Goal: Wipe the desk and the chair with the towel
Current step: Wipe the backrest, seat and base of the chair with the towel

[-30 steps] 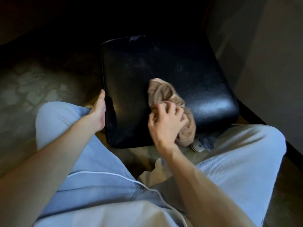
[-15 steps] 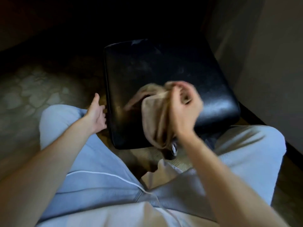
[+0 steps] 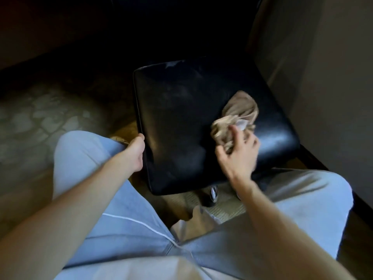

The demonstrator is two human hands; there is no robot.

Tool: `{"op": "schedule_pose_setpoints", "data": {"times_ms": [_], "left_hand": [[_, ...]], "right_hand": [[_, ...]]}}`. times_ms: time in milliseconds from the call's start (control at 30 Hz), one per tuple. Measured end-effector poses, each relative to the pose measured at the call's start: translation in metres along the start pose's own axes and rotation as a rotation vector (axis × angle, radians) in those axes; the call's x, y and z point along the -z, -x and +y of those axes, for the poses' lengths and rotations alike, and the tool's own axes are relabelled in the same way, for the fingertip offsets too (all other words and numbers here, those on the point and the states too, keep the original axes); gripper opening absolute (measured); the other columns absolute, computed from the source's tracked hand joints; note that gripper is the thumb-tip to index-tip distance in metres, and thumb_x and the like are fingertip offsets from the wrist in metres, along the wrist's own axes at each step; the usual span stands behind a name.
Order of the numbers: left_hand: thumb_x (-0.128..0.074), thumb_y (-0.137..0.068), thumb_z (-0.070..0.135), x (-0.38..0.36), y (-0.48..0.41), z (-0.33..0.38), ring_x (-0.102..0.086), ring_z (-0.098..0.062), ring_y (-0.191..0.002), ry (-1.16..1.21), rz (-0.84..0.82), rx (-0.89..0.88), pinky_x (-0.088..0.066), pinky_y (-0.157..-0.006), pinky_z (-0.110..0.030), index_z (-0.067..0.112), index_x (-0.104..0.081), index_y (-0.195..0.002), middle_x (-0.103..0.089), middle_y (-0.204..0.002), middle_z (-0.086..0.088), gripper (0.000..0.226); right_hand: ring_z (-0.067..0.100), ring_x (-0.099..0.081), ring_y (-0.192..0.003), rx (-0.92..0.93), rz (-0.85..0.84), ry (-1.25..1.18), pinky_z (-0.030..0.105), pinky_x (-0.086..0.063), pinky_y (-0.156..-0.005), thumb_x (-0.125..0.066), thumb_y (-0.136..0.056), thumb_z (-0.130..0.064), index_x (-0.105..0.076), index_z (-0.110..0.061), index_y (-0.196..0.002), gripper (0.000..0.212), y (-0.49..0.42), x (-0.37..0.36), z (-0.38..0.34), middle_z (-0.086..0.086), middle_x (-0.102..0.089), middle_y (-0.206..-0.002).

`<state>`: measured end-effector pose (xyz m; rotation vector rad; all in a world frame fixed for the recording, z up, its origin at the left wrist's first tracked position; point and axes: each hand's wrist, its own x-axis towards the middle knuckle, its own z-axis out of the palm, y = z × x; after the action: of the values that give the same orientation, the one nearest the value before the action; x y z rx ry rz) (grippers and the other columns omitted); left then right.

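Both hands busy: left hand (image 3: 135, 156) clasps the near-left edge of the glossy black padded chair seat (image 3: 181, 118); right hand (image 3: 238, 156) clutches a bunched beige cloth towel (image 3: 240, 110) on it.

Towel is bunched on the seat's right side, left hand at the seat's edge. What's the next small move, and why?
Probably sweep the towel leftward across the chair seat with the right hand. The towel sits near the right side, the left part lies bare, and the left hand grips the left edge.
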<state>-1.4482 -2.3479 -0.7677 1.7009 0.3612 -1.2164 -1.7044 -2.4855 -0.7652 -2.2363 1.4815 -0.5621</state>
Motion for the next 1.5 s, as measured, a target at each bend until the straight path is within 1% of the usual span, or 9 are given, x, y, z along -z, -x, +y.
{"op": "schedule_pose_setpoints", "data": {"times_ms": [100,233,367,467,767,1033,1167,1333,1500], "left_hand": [[-0.030,-0.108,0.057,-0.010,0.013,-0.015,-0.065,-0.030,-0.118,0.044,-0.043,0.031,-0.050,-0.095,-0.040,0.009,-0.063,-0.130,-0.069,-0.126,-0.016,0.063],[-0.034,-0.109,0.019,-0.013,0.026,-0.042,-0.066,-0.006,-0.051,0.084,-0.133,0.059,-0.050,-0.049,-0.016,0.016,-0.056,-0.080,-0.065,-0.071,-0.001,0.037],[-0.044,-0.106,0.034,-0.010,0.023,-0.038,-0.071,-0.025,-0.103,0.070,-0.085,0.064,-0.056,-0.084,-0.037,0.014,-0.066,-0.118,-0.072,-0.116,-0.013,0.032],[-0.043,-0.106,0.043,-0.009,0.022,-0.018,-0.062,-0.028,-0.118,0.084,-0.043,0.039,-0.039,-0.111,-0.049,0.016,-0.055,-0.139,-0.066,-0.132,-0.012,0.044],[-0.045,-0.098,0.067,-0.017,0.021,0.036,-0.036,-0.041,-0.147,0.225,0.008,0.069,-0.025,-0.118,-0.064,0.017,-0.033,-0.158,-0.041,-0.159,-0.017,0.079],[-0.040,-0.093,0.079,-0.020,0.020,0.021,-0.052,-0.039,-0.133,0.130,-0.044,-0.020,-0.047,-0.098,-0.059,0.026,-0.041,-0.155,-0.052,-0.150,-0.013,0.082],[-0.039,-0.102,0.065,0.005,0.010,0.032,-0.043,-0.033,-0.145,0.128,0.006,-0.076,-0.036,-0.113,-0.059,0.023,-0.030,-0.161,-0.041,-0.159,-0.016,0.072],[-0.041,-0.102,0.062,0.038,-0.014,0.063,-0.045,-0.033,-0.142,0.259,0.089,-0.116,-0.040,-0.112,-0.058,0.013,-0.041,-0.155,-0.042,-0.157,-0.021,0.072],[-0.038,-0.102,0.065,0.057,-0.044,0.081,-0.045,-0.031,-0.143,0.327,0.099,-0.103,-0.039,-0.113,-0.059,0.011,-0.048,-0.150,-0.043,-0.156,-0.021,0.073]], "right_hand": [[0.040,-0.046,-0.114,0.254,-0.068,0.038,0.049,-0.041,-0.094,-0.061,-0.070,-0.040,-0.066,-0.026,-0.117,0.050,0.058,-0.023,-0.061,0.012,-0.054,-0.124],[0.034,-0.052,-0.091,0.561,-0.254,-0.041,0.048,-0.044,-0.079,-0.046,-0.073,-0.025,-0.056,-0.017,-0.130,0.058,0.104,-0.048,-0.120,0.008,-0.056,-0.107],[0.037,-0.049,-0.120,0.618,-0.065,0.153,0.052,-0.039,-0.099,-0.074,-0.071,-0.029,-0.051,-0.022,-0.142,0.075,0.071,-0.026,-0.079,0.013,-0.053,-0.135],[0.038,-0.032,-0.145,0.355,-0.081,0.332,0.064,-0.023,-0.114,-0.063,-0.069,-0.070,-0.046,-0.034,-0.151,0.091,0.032,0.007,-0.022,0.013,-0.036,-0.158],[0.042,-0.052,-0.109,-0.313,0.006,-0.077,0.052,-0.052,-0.091,-0.069,-0.067,-0.062,-0.049,-0.029,-0.117,0.063,0.063,0.004,-0.030,0.007,-0.039,-0.114],[0.016,-0.052,-0.103,0.000,-0.092,-0.281,0.030,-0.045,-0.089,-0.079,-0.067,-0.051,-0.060,-0.036,-0.113,0.053,0.038,0.003,-0.057,-0.011,-0.040,-0.111],[0.022,-0.057,-0.101,0.079,0.041,-0.329,0.019,-0.039,-0.085,-0.081,-0.065,-0.043,-0.062,-0.023,-0.107,0.050,-0.027,0.013,-0.076,-0.004,-0.044,-0.114],[0.040,-0.053,-0.113,0.097,0.275,-0.129,0.053,-0.046,-0.096,-0.074,-0.068,-0.050,-0.059,-0.016,-0.112,0.058,-0.110,0.043,-0.099,0.016,-0.050,-0.126],[0.042,-0.039,-0.134,0.057,0.144,0.159,0.062,-0.023,-0.114,-0.065,-0.073,-0.075,-0.062,-0.030,-0.128,0.072,-0.190,0.052,-0.097,0.014,-0.046,-0.141]]}}
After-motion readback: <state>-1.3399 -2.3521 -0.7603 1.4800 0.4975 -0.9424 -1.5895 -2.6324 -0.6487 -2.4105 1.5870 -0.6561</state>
